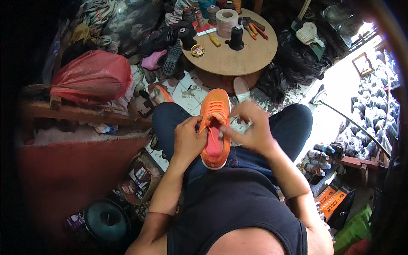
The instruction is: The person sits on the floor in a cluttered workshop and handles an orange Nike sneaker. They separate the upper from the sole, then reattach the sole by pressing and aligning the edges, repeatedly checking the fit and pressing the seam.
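Note:
An orange sneaker with orange laces and a pink-red insole rests between my thighs, its toe pointing away from me. My left hand is closed on the left side of its opening, thumb and fingers at the collar. A loose orange lace end hangs over the insole beside that thumb. At the right side of the opening is my right hand, slightly blurred, with thumb and forefinger apart. The thumb reaches over the shoe's edge; I see nothing held in this hand.
Ahead stands a round wooden table with thread spools, a white roll, a yellow-handled tool and pliers. Another orange shoe lies left of my knee. A red bag sits on the left bench; plastic bottles lie at right.

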A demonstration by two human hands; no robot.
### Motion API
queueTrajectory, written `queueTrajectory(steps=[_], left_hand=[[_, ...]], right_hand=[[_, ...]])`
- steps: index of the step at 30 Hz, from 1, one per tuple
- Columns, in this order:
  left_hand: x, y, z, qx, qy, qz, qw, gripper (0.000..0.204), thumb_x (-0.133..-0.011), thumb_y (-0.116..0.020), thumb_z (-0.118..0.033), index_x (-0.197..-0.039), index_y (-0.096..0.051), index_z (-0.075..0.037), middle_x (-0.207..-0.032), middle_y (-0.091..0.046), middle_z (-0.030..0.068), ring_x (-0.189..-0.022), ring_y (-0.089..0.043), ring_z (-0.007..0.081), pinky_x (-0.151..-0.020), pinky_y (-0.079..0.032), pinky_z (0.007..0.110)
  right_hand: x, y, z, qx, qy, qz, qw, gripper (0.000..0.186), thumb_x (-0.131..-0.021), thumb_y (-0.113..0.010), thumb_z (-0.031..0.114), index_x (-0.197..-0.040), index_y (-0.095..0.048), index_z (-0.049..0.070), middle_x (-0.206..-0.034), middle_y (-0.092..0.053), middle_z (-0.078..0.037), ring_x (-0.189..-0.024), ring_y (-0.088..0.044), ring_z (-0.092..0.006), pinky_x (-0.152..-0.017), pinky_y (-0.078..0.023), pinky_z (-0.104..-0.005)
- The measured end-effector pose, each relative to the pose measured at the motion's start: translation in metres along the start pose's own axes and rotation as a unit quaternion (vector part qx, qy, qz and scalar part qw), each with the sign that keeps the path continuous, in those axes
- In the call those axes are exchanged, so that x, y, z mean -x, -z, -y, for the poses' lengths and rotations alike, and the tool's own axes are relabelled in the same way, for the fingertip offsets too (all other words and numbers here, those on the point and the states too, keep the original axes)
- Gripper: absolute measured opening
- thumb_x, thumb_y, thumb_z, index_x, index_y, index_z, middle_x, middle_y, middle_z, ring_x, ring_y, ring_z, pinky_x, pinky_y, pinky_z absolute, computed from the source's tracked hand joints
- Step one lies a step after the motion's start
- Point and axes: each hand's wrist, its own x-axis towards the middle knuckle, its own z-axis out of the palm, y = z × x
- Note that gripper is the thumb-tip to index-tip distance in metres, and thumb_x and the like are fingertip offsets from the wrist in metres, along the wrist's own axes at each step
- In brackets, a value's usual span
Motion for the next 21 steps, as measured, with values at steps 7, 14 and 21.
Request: queueTrajectory(steps=[7,14,21], left_hand=[[-0.007,-0.031,-0.013,0.035,-0.068,-0.102,0.992,0.033,-0.085,-0.077,-0.009,-0.116,-0.070,0.001,-0.097,-0.073,0.0186,-0.082,-0.074,0.0353,-0.075,-0.059,0.045],[0.006,-0.042,-0.032,-0.011,-0.216,-0.174,0.961,0.029,-0.080,-0.079,-0.002,-0.108,-0.071,-0.001,-0.093,-0.069,0.0151,-0.084,-0.071,0.0351,-0.081,-0.059,0.043],[0.009,-0.045,-0.030,0.018,-0.228,-0.197,0.953,0.037,-0.077,-0.080,-0.001,-0.114,-0.074,-0.002,-0.092,-0.067,0.0135,-0.085,-0.069,0.0353,-0.084,-0.059,0.045]], right_hand=[[0.020,-0.012,0.032,0.072,-0.230,0.177,0.954,0.034,-0.105,-0.061,0.022,-0.124,-0.063,-0.006,-0.103,-0.071,-0.028,-0.100,-0.068,-0.0501,-0.084,-0.055,-0.0525],[0.018,-0.039,0.020,-0.575,-0.379,-0.097,0.718,0.035,-0.110,-0.066,0.024,-0.129,-0.061,-0.004,-0.113,-0.073,-0.013,-0.108,-0.071,-0.0199,-0.090,-0.056,-0.0347],[0.021,-0.054,0.025,-0.586,-0.355,-0.220,0.694,0.028,-0.111,-0.062,0.016,-0.134,-0.061,0.000,-0.116,-0.071,-0.006,-0.103,-0.071,-0.0143,-0.088,-0.057,-0.0299]])
